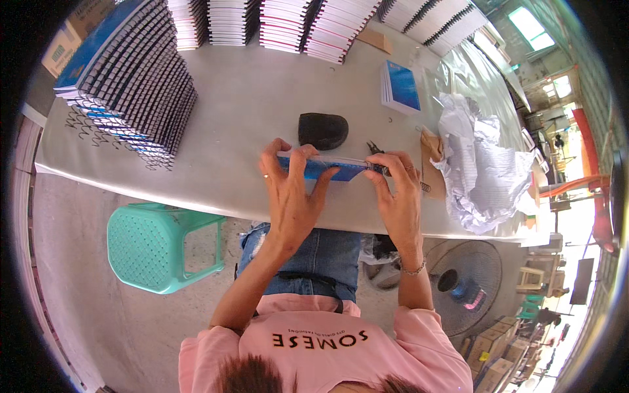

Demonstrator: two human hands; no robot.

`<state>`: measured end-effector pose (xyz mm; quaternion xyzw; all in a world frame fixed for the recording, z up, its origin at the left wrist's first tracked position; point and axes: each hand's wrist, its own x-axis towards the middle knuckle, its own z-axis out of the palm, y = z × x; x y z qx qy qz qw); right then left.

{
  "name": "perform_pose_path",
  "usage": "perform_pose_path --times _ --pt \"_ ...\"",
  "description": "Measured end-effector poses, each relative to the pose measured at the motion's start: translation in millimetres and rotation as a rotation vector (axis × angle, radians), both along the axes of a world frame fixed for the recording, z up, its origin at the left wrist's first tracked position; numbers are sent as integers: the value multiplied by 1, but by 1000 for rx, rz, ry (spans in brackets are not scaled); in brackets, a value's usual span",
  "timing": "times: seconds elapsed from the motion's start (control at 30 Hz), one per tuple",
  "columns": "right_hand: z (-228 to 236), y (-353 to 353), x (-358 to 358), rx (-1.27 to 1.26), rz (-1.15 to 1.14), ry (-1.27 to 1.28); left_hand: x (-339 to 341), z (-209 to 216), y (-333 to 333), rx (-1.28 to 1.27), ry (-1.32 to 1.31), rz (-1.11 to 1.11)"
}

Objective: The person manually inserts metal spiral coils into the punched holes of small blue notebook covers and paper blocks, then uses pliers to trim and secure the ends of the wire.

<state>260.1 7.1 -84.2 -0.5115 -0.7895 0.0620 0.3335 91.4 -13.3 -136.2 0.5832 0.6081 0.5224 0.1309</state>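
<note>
Blue-covered notebook, thin, lying flat near the white table's front edge at frame centre, long side running left-right.

Two hands are in view, the left hand and the right hand, both on one blue-covered booklet at the centre. One black rounded object lies at twelve o'clock of it. One small stack of blue booklets sits at one o'clock. One crumpled white sheet lies at three o'clock. One big pile of spiral-bound books stands at ten o'clock. One green plastic stool stands at eight o'clock, one floor fan at five o'clock.
</note>
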Motion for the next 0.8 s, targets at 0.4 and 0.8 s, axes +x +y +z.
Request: perform_pose_path --times 0.4,0.8 --pt "2 4 5 12 67 -107 3 -6 -2 24 -95 -26" --pt "-2 5 6 -65 75 -54 5 -9 -4 14 -103 -19"
